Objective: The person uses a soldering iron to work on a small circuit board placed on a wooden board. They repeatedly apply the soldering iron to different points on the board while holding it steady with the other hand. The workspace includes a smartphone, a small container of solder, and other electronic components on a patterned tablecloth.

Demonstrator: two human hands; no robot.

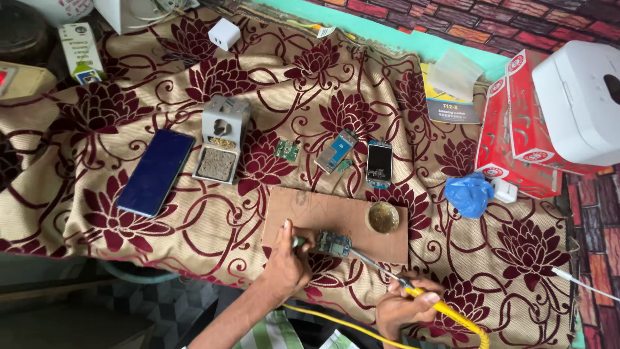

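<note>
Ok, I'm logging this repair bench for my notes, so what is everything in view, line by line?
circuit board: 1, green-grey, on the wooden board under the left hand
wooden board: 1, brown, front centre of the cloth
round tin: 1, brass-coloured, on the wooden board's right end
soldering iron: 1, yellow handle, tip at the circuit board
smartphone: 1, dark blue, left
iron stand: 1, grey, beside the smartphone
small boards and phone parts: about 4, centre
blue bag: 1, right
red boxes: stacked, right
white case: 1, on the red boxes
white adapter: 1, top
floral cloth: 1, maroon and beige
left hand: steadies the circuit board with a small tool
right hand: grips the soldering iron
</note>
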